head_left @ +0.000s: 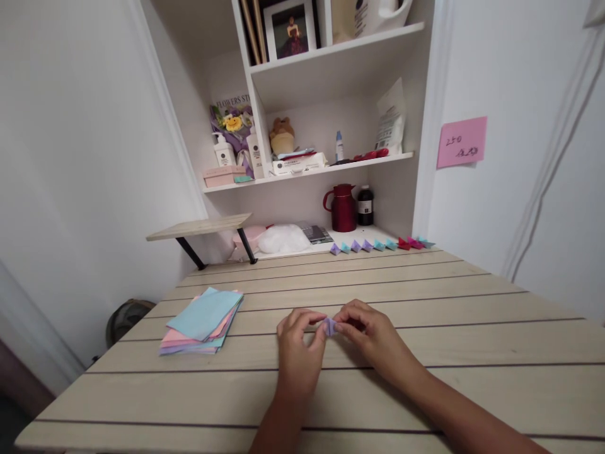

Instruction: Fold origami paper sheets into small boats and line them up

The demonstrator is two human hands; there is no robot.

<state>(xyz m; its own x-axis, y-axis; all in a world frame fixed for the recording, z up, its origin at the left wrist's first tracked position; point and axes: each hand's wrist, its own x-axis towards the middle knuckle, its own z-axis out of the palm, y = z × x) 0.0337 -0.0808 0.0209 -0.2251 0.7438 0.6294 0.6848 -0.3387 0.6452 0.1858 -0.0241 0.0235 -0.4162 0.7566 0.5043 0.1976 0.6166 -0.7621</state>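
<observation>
Between my two hands is a small folded piece of purple paper [329,326], held just above the wooden table. My left hand [300,343] pinches its left side between thumb and fingers. From the right, my right hand [368,331] grips the other side with thumb and forefinger. The fingertips cover part of the paper, so its full shape cannot be made out. To the left of my hands lies an uneven stack of paper sheets [201,318], light blue on top with pink and purple below.
Along the table's far edge stands a row of small folded paper pieces [367,246] in purple, blue and red. A small raised wooden shelf [203,227] stands at the back left. Behind the table, shelves hold a red jug [343,208], a dark bottle [365,205] and a white bundle [283,239].
</observation>
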